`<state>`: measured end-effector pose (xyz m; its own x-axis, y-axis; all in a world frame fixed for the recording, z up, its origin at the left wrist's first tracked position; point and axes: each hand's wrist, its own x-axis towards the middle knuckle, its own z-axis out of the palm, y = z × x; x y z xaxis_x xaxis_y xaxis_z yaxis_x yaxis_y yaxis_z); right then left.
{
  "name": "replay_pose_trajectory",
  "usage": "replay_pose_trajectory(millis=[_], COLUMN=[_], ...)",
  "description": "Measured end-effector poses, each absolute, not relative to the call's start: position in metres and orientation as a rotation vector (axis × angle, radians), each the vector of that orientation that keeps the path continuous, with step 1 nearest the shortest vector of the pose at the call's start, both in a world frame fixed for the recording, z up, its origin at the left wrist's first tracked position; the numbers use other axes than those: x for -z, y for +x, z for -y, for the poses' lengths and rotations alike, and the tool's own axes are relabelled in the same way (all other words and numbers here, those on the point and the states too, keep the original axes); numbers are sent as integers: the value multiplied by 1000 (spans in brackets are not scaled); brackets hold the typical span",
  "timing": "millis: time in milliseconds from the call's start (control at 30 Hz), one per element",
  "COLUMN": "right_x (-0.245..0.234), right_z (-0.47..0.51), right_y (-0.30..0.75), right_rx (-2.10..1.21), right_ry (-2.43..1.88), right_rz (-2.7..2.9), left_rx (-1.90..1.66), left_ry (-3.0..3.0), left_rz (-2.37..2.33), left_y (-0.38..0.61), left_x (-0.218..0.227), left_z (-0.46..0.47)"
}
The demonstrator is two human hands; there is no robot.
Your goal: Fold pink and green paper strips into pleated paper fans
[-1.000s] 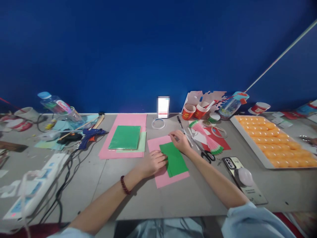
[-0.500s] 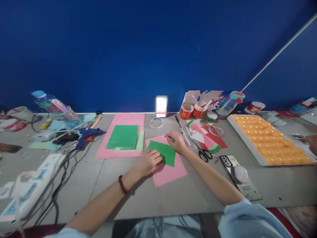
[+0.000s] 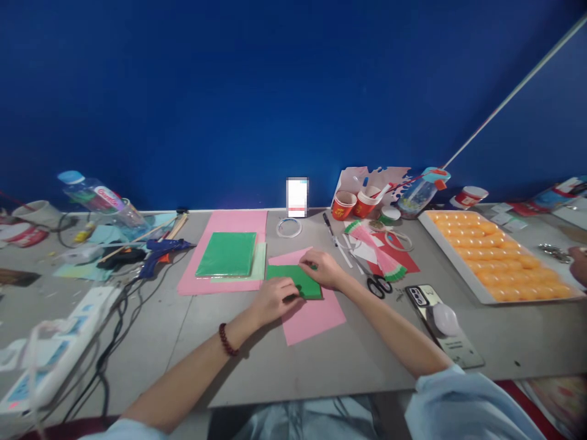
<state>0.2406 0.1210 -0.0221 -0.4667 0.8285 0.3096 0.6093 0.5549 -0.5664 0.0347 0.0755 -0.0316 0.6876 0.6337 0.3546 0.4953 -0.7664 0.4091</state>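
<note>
A small green sheet of paper (image 3: 287,272) lies over a larger pink sheet of paper (image 3: 316,321). At the green paper's near edge, my left hand (image 3: 274,299) has its fingers curled and pinched on it. My right hand (image 3: 323,269) grips the upper right part of the same sheet, thumb and fingers pressed together. Part of the green paper is covered by both hands. To the left, a green paper pack (image 3: 227,253) rests on a pale green sheet and a bigger pink sheet (image 3: 192,284).
Scissors (image 3: 379,286), a pen (image 3: 329,227) and a phone (image 3: 452,336) are on the right, with a tray of orange balls (image 3: 499,260) beyond. A glue gun (image 3: 160,250), cables and a power strip (image 3: 59,348) occupy the left. Another person's hand (image 3: 578,266) shows at the right edge.
The green paper has turned so its edges run more level across my view. My left fingers have gone from lying on it to pinching its near edge; my right hand has shifted slightly left.
</note>
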Motion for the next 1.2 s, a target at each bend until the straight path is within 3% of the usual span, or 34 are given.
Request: replay_pose_trajectory(millis=[100,300,400,567,800,1067,1200], right_x=[4,-26,-28,-31,-27,12,24], right_z=[-121,-113,-108,-111,-118,-127,-127], right_y=[245,259,258,258,269,248,243], right_rx=[-652,-1292,-1373,-1200,-613,-502,-288], right_ry=[-1202,-1247,-1251,-1323,-1402,-1301,-1320], right_rz=[2333,2558,2624,2647,2461,2400,2456], left_rx=[-730,-790,-773,-798,-858,-810,-771], left_ry=[2421,2174,2176,2288,2416,2459,2623], left_rz=[-974,-973,-971,-921,-698,-542,-610], left_y=[35,39,40,37,36,38,40], left_x=[26,24,26,28,32,19,17], left_z=[-75,-73,-73,-74,-73,-65,-67])
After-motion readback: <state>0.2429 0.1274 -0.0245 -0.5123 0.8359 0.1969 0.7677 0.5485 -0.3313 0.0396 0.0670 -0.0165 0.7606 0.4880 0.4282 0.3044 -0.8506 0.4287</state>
